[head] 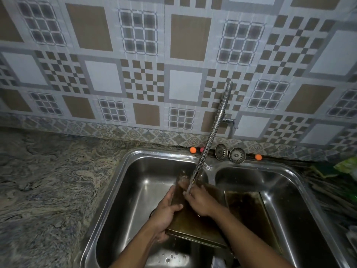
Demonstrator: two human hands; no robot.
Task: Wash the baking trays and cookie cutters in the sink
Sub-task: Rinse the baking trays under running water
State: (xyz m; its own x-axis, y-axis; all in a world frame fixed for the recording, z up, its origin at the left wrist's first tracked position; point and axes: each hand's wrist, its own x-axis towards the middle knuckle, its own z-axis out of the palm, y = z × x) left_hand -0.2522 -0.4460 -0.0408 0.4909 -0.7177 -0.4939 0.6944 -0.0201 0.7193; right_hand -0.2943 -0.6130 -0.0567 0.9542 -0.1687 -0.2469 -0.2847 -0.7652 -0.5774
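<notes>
The baking tray (195, 227) I am watching sits tilted over the left basin of the double sink (108, 190), its far end raised under the stream and its right side towards the divider between the basins. It looks like thin, stiff, dark metal: light enough for one hand, I judge, but wet and probably greasy, so slippery on the flat. The raised rim is the place to hold it.

The left hand (166, 211) does just that, fingers curled under the tray's left edge with the thumb clamped on top. The right hand (201, 202) lies on the tray's face where the water lands, fingers laid fairly flat against the metal and holding nothing, as far as the splash lets me tell.

A second tray (249, 213) lies in the right basin, just beside the first. The flexible tap hose (212, 132) bends down from the wall, and two sink strainers (237, 155) stand along the sink's back edge. The marbled tabletop (48, 180) spreads to the left.
</notes>
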